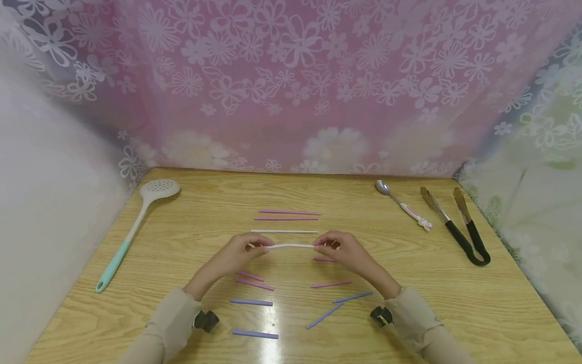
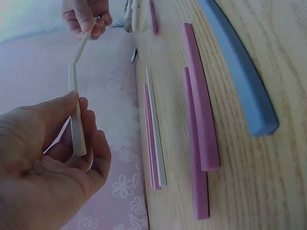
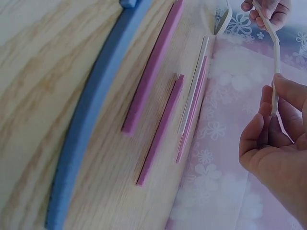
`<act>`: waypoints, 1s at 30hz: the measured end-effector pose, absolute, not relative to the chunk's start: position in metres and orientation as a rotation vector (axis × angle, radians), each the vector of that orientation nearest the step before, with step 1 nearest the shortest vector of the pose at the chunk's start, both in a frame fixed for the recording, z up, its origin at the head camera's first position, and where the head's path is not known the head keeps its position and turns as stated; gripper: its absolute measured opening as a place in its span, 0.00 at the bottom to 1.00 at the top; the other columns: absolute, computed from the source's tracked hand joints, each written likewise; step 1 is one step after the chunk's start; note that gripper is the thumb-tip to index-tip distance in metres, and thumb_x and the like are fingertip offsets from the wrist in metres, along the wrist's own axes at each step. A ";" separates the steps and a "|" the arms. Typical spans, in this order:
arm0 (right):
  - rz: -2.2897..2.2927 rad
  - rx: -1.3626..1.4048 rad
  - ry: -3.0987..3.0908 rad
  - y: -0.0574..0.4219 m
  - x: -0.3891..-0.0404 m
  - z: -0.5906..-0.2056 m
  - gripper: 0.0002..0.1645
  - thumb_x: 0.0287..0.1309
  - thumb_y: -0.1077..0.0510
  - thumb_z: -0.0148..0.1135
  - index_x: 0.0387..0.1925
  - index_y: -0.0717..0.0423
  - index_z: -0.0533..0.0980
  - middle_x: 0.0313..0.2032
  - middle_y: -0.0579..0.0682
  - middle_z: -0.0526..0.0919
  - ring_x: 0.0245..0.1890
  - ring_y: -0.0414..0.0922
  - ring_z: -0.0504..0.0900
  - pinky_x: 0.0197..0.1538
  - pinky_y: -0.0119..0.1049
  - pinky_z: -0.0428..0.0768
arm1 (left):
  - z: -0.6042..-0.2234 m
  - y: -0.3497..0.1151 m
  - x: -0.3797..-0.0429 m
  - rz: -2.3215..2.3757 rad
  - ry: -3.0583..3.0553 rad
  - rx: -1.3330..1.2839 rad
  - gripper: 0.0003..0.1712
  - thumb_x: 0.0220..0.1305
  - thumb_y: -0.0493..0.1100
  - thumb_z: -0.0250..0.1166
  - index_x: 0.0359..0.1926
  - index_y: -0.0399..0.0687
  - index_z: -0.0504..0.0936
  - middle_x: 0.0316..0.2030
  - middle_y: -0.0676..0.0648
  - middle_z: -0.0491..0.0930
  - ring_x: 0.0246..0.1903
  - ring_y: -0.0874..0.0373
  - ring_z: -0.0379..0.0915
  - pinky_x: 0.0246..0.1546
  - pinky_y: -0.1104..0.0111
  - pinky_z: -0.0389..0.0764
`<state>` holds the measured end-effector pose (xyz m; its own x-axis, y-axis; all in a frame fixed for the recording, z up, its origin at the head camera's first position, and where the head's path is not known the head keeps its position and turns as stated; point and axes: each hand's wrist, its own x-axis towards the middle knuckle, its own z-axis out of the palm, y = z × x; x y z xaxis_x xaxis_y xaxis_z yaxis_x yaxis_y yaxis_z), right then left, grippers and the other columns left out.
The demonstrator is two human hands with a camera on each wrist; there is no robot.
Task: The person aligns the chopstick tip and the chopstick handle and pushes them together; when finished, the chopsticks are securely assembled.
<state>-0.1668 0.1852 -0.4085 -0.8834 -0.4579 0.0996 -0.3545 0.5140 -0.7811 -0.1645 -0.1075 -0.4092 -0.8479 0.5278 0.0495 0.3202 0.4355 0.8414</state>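
My left hand (image 1: 240, 251) pinches one thin white chopstick piece (image 2: 76, 125) between thumb and fingers. Facing it, my right hand (image 1: 344, 247) pinches a second white chopstick piece (image 3: 275, 96) the same way. The inner ends of both pieces meet midway between the hands, at a slight bend, held up above the table. Just beyond lies a long white chopstick (image 1: 284, 231), with a pair of long pink chopsticks (image 1: 289, 212) behind it. Short pink pieces (image 1: 254, 284) lie beneath the left hand, and another pink piece (image 1: 331, 284) lies below the right, with one partly hidden by that hand.
Several short blue-violet pieces (image 1: 251, 302) lie nearer the front, two of them (image 1: 325, 315) angled at the right. A slotted skimmer (image 1: 132, 230) with a mint handle lies at the left. Toward the right are a spoon (image 1: 400, 202) and black-handled tongs (image 1: 459, 237). Floral curtains hang behind the wooden table (image 1: 204, 192).
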 end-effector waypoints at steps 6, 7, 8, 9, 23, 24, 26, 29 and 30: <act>-1.299 -0.707 2.632 0.185 -0.166 -0.410 0.09 0.59 0.56 0.62 0.38 0.57 0.81 0.36 0.48 0.83 0.33 0.37 0.74 0.37 0.29 0.76 | -0.409 -0.109 -0.162 1.383 2.471 0.752 0.13 0.68 0.41 0.57 0.49 0.42 0.80 0.49 0.43 0.79 0.49 0.49 0.75 0.50 0.61 0.78; -1.307 -0.710 2.627 0.185 -0.166 -0.410 0.09 0.60 0.56 0.62 0.38 0.58 0.81 0.37 0.49 0.83 0.33 0.37 0.75 0.37 0.29 0.76 | -0.409 -0.109 -0.162 1.387 2.469 0.758 0.13 0.68 0.42 0.57 0.49 0.42 0.80 0.50 0.43 0.79 0.50 0.48 0.75 0.51 0.60 0.77; -1.323 -0.711 2.616 0.185 -0.166 -0.411 0.09 0.60 0.57 0.62 0.38 0.59 0.81 0.37 0.49 0.83 0.34 0.37 0.76 0.38 0.29 0.76 | -0.409 -0.109 -0.162 1.390 2.468 0.769 0.13 0.68 0.42 0.57 0.49 0.42 0.80 0.50 0.43 0.79 0.51 0.47 0.74 0.51 0.60 0.77; -1.345 -0.715 2.598 0.184 -0.166 -0.411 0.10 0.60 0.57 0.62 0.39 0.60 0.81 0.38 0.50 0.83 0.35 0.37 0.77 0.38 0.29 0.77 | -0.408 -0.109 -0.162 1.398 2.461 0.776 0.13 0.68 0.42 0.57 0.49 0.42 0.80 0.50 0.43 0.79 0.51 0.47 0.74 0.52 0.59 0.77; -1.554 -0.694 2.477 0.174 -0.154 -0.412 0.11 0.60 0.60 0.61 0.40 0.64 0.80 0.38 0.55 0.78 0.41 0.49 0.81 0.42 0.34 0.82 | -0.413 -0.099 -0.156 1.452 2.469 0.817 0.15 0.66 0.42 0.58 0.50 0.41 0.79 0.51 0.42 0.76 0.47 0.48 0.76 0.48 0.66 0.79; -1.543 -0.694 2.501 0.173 -0.153 -0.412 0.11 0.60 0.59 0.61 0.40 0.63 0.80 0.38 0.54 0.78 0.41 0.46 0.80 0.42 0.33 0.82 | -0.413 -0.098 -0.155 1.460 2.469 0.822 0.14 0.66 0.42 0.58 0.50 0.40 0.79 0.51 0.42 0.76 0.47 0.48 0.77 0.47 0.66 0.80; -1.522 -0.692 2.549 0.172 -0.152 -0.413 0.10 0.60 0.59 0.62 0.39 0.62 0.81 0.36 0.51 0.78 0.38 0.39 0.77 0.39 0.29 0.80 | -0.414 -0.097 -0.154 1.467 2.474 0.825 0.14 0.66 0.41 0.59 0.49 0.40 0.80 0.49 0.42 0.76 0.46 0.49 0.77 0.46 0.67 0.80; -1.524 -0.703 2.592 0.170 -0.150 -0.414 0.10 0.59 0.60 0.62 0.38 0.63 0.81 0.33 0.51 0.77 0.30 0.35 0.71 0.32 0.26 0.75 | -0.416 -0.096 -0.153 1.463 2.483 0.834 0.13 0.66 0.41 0.59 0.49 0.40 0.80 0.47 0.43 0.77 0.46 0.50 0.76 0.46 0.68 0.80; -1.527 -0.707 2.602 0.170 -0.149 -0.414 0.09 0.59 0.60 0.62 0.37 0.64 0.81 0.32 0.50 0.77 0.28 0.34 0.69 0.30 0.25 0.73 | -0.416 -0.096 -0.153 1.461 2.485 0.838 0.13 0.66 0.41 0.58 0.49 0.40 0.80 0.47 0.43 0.77 0.45 0.51 0.76 0.46 0.68 0.80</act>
